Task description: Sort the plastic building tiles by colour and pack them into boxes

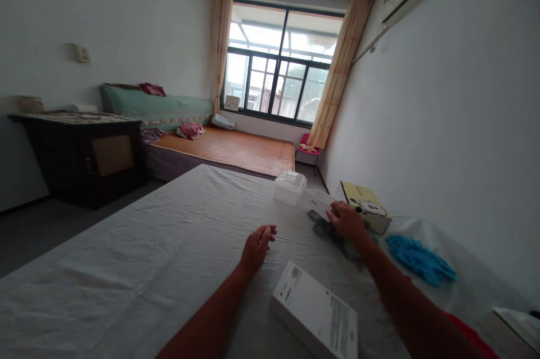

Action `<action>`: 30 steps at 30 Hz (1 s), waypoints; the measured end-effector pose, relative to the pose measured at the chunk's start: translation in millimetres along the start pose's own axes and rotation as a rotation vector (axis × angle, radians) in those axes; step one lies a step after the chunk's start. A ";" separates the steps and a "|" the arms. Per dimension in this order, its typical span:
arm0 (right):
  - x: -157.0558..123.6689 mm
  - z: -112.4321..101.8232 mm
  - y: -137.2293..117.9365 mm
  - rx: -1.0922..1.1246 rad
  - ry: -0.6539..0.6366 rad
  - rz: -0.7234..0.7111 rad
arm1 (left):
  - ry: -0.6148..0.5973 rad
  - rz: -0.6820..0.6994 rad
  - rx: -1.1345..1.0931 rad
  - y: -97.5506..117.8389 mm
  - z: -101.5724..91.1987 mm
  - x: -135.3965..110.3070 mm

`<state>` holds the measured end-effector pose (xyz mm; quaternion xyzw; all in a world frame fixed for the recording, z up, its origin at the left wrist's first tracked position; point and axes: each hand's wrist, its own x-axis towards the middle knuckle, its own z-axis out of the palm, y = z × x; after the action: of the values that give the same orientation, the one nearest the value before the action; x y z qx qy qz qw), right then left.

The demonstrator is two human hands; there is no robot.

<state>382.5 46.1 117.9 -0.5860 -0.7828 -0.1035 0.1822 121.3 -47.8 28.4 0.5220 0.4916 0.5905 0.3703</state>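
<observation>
Fingers curled in and thumb pressed against them, my left hand (256, 247) hovers over the white sheet (177, 235) with nothing visible in it. My right hand (348, 220) reaches further out and grips the right end of a white box (317, 200) with small dark lettering. Just left of that box stands a clear plastic container (289, 187). Dark grey crumpled fabric (333, 235) lies under and beside my right hand. Nearer to me, between my forearms, rests a flat white printed box (316, 311).
A yellow box with a cartoon print (367, 207) stands by the right wall, with blue cloth (419, 257) nearer. Red fabric (468, 331) shows beside my right forearm. Beyond are a mat-covered bed (236, 148), a dark cabinet (84, 156) and a pink chair (307, 145).
</observation>
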 end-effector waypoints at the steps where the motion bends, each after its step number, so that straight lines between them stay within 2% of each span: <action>1: -18.2 -5.6 2.3 0.058 0.014 -0.046 | 0.005 0.006 -0.001 1.1 -0.3 0.1; 5: -101.9 -10.5 11.5 0.326 -0.037 -0.227 | 0.035 0.033 -0.011 4.5 -1.6 0.5; 8: -149.0 -6.8 19.0 0.447 -0.056 -0.206 | 0.061 0.037 -0.017 5.3 -2.6 0.5; 11: -177.7 -12.1 20.7 0.560 -0.010 -0.071 | 0.080 0.036 -0.024 5.1 -3.2 0.1; 12: -185.1 -15.8 18.7 0.583 -0.029 -0.067 | 0.085 0.037 -0.027 5.3 -3.4 -0.1; 15: -202.4 -24.1 4.8 0.562 -0.195 -0.250 | 0.114 0.052 -0.035 10.3 -4.8 -0.6; 17: -207.4 -22.6 -10.9 0.524 -0.280 -0.344 | 0.148 0.090 -0.033 20.1 -6.6 -1.6; 20: -199.5 -10.8 -47.3 0.530 -0.278 -0.281 | 0.217 0.206 -0.029 45.8 -10.2 -5.8; 23: -174.9 -3.1 -93.7 0.573 -0.250 -0.190 | 0.266 0.350 -0.021 74.2 -12.3 -14.1; 25: -154.7 -6.9 -115.7 0.630 -0.217 -0.242 | 0.253 0.419 0.006 86.6 -11.6 -20.3; 26: -145.1 -11.0 -120.0 0.649 -0.196 -0.285 | 0.232 0.441 0.025 90.0 -10.3 -23.2; 28: -130.3 -19.7 -112.8 0.600 -0.140 -0.308 | 0.177 0.465 0.071 91.4 -5.5 -28.3; 30: -124.8 -24.2 -90.2 0.398 -0.085 -0.210 | 0.107 0.483 0.121 87.6 2.8 -33.2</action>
<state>331.1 -99.0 93.8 -0.4577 -0.8514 0.0594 0.2492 136.7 -100.0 104.6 0.6135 0.4063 0.6580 0.1601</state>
